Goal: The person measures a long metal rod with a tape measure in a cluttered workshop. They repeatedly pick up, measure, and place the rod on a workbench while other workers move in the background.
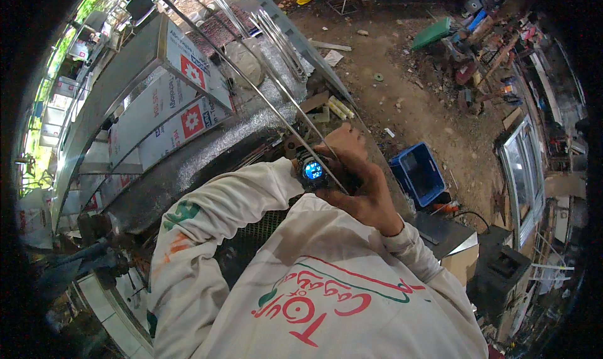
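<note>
Looking down at: my bench, both hands bunched together at its near edge.
Workbench point(207, 152): long grey metal top running away up-left, sparkly surface, holds everything I'm working on.
Metal frame point(135, 54): big boxy sheet-metal piece lying on the bench left, white film with red squares on its faces, probably protective wrap.
Dirt floor point(414, 95): right of bench, scrap and tools scattered.
Blue crate point(419, 174): on the floor just right of my hands, looks empty.
Thin rod point(251, 86): long metal rod crossing the bench diagonally, near end runs down into my hands; I judge it's laid on the bench for support while I grip the end.
Right hand point(370, 199): curled closed around the rod's near end, wrist bent in, likely steadying it.
Left hand point(342, 142): just above the right, touching it, fingers folded over the rod area; exact grip I cannot tell, fingertips hidden.
Wristwatch point(312, 170): on left wrist, blue lit face.
</note>
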`<state>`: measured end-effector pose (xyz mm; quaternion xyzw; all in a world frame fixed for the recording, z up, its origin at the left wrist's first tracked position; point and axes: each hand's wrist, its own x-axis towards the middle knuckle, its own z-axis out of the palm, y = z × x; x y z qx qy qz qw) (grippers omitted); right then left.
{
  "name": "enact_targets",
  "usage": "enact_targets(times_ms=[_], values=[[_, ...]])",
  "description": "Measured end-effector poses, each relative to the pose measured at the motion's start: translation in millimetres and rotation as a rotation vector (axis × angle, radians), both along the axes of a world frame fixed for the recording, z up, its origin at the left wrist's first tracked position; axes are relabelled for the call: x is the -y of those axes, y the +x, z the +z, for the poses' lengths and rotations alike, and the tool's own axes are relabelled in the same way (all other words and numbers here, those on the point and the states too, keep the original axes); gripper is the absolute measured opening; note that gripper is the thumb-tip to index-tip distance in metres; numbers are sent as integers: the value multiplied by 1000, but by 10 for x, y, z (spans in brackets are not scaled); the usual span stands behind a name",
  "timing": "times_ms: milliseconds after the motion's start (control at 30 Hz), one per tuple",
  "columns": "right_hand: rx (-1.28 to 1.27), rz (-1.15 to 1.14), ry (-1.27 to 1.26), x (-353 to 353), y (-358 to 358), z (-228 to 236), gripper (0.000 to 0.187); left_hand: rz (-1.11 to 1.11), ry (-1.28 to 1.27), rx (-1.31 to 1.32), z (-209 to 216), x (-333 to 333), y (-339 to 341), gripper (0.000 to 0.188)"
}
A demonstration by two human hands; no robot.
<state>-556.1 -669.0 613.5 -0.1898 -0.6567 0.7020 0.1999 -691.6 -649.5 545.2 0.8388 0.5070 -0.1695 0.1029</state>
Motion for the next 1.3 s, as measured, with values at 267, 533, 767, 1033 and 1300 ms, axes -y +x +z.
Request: enact_targets(times_ms=[267, 533, 767, 1033, 1300], values=[[6, -13, 35, -51, 46, -14, 63, -23, 73, 130, -316, 2, -38, 28], [143, -165, -112, -256, 307, -374, 47, 303, -410, 1249, -495, 257, -463, 56], [478, -114, 26, -373, 577, -957, 41, 904, -391, 2312, -765, 698, -182, 63], [676, -13, 344, -349, 650, -1435, 46, 1306, 146, 2179, -1426, 849, 163, 50], [718, 27, 611, -341, 647, -1468, 38, 1447, 252, 2156, -1062, 968, 210, 34]])
